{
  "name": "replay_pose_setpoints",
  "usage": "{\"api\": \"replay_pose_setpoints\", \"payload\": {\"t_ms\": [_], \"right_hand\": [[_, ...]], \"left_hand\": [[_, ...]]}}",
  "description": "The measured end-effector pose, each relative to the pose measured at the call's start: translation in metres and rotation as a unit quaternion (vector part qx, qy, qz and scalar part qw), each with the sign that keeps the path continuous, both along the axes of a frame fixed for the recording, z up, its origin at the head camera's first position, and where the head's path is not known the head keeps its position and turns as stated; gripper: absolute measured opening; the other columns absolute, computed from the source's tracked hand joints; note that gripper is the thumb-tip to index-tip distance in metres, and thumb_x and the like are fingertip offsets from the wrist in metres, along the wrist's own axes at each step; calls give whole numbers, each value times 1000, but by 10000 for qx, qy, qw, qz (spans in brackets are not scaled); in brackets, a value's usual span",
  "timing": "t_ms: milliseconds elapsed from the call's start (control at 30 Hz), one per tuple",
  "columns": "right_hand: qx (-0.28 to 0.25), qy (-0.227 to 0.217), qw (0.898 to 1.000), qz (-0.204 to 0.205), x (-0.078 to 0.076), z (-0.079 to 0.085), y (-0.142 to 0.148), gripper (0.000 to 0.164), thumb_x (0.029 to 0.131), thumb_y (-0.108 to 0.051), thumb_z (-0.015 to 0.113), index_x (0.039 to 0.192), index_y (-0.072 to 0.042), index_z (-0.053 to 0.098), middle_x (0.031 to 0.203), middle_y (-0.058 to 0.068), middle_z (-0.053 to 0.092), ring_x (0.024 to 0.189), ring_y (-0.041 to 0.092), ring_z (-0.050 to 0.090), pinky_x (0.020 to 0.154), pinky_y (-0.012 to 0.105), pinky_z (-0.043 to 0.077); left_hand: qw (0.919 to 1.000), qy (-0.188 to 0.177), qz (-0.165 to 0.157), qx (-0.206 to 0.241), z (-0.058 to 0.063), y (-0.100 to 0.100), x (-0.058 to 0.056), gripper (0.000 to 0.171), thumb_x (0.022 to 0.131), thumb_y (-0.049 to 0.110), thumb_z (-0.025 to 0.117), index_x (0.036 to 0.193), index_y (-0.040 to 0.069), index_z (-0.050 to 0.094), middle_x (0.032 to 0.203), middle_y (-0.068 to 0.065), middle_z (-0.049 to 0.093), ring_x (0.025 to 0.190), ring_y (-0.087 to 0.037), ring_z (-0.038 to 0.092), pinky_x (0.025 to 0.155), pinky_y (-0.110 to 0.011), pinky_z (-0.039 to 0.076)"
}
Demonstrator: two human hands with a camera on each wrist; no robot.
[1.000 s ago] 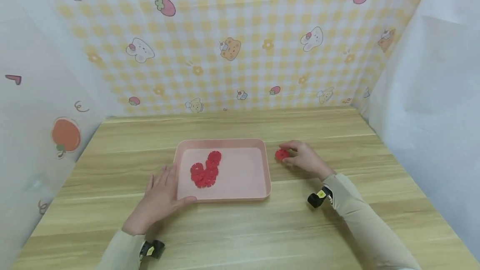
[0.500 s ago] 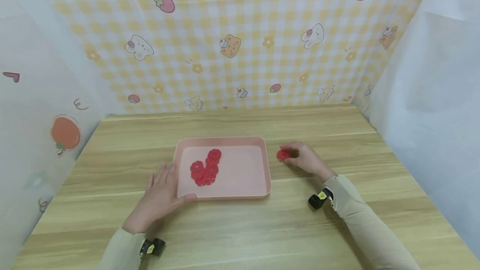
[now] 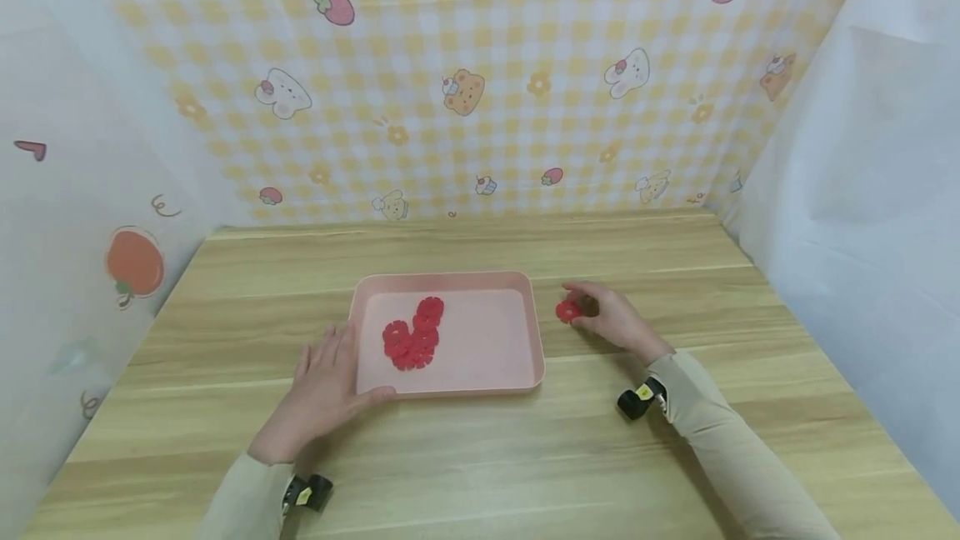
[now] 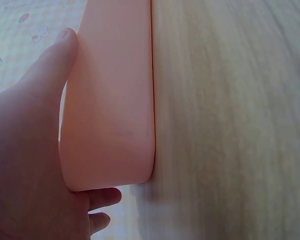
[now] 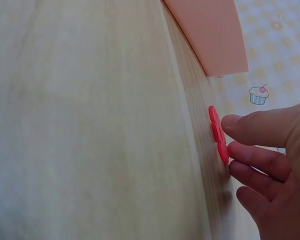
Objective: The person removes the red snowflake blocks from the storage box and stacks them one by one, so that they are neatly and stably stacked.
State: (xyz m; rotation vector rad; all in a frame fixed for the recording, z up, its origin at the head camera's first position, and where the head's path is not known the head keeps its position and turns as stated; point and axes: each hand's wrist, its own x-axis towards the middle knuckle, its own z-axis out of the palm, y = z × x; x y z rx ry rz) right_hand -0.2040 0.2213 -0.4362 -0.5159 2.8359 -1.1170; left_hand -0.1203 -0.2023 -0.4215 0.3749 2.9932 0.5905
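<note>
Possibly the right hand (image 3: 615, 319), grip unclear, fumbles the notched disc (image 3: 564, 312). The straight-fingered left hand (image 3: 322, 394) could push the tray (image 3: 483, 340) toward three o'clock.

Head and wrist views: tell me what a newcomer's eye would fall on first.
Likely first, the overlapping red, notched, plastic-looking discs in the left half of the pale-pink rectangular tray, on the wood-grain table. Next, a red notched disc beside the right hand, just right of the tray. Then the yellow-and-white checked backdrop with cartoon prints, behind the table.
</note>
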Motion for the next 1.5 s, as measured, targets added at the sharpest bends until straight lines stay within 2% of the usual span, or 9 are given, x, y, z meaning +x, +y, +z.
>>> {"api": "replay_pose_setpoints", "payload": {"t_ms": [167, 367, 567, 900, 1133, 1500], "right_hand": [[-91, -225, 9997, 16, 0, 3, 0, 61, 81, 0, 72, 137, -3, 49, 120, 17, 63, 116, 35, 56, 105, 52, 40], [-176, -466, 9987, -78, -6, 13, -5, 52, 86, -5, 68, 135, -5, 52, 130, 18, 58, 126, 37, 48, 103, 54, 40], [-14, -312, 9995, -37, -16, 30, -20, 47, 85, -6, 68, 131, -10, 57, 130, 14, 59, 126, 34, 49, 108, 54, 35], [85, -30, 9996, 251, -26, 54, -56, 36, 86, -12, 71, 121, -11, 65, 125, 8, 63, 120, 29, 54, 106, 51, 39], [143, 161, 9966, 791, -30, 62, -80, 32, 86, -9, 70, 118, -9, 67, 121, 7, 65, 115, 25, 58, 105, 46, 41], [-248, -187, 9905, 1343, -36, 68, -128, 36, 85, -14, 72, 120, -10, 66, 119, 1, 66, 114, 18, 58, 102, 38, 45]], "left_hand": [[10000, 12, -5, 6, -1, 0, 0, 114, 75, 61, 69, 147, -10, 16, 151, -31, 24, 138, -52, 15, 107, -73, 8], [10000, 2, -6, -10, -1, -1, 0, 114, 75, 61, 69, 147, -10, 16, 150, -31, 24, 138, -52, 16, 106, -73, 8], [10000, 38, -23, 6, -1, -1, 0, 114, 75, 62, 68, 147, -10, 15, 151, -31, 23, 138, -52, 16, 107, -73, 9], [10000, 63, -16, 50, 0, 0, 1, 114, 76, 63, 67, 147, -10, 16, 151, -32, 23, 138, -52, 16, 107, -73, 10], [9999, 87, 31, 54, -4, -1, 1, 115, 74, 60, 70, 147, -10, 16, 151, -31, 24, 139, -51, 17, 107, -72, 10], [9998, 174, 15, 114, -1, 1, 2, 116, 73, 63, 70, 147, -8, 16, 149, -30, 28, 137, -51, 21, 106, -73, 15]]}}
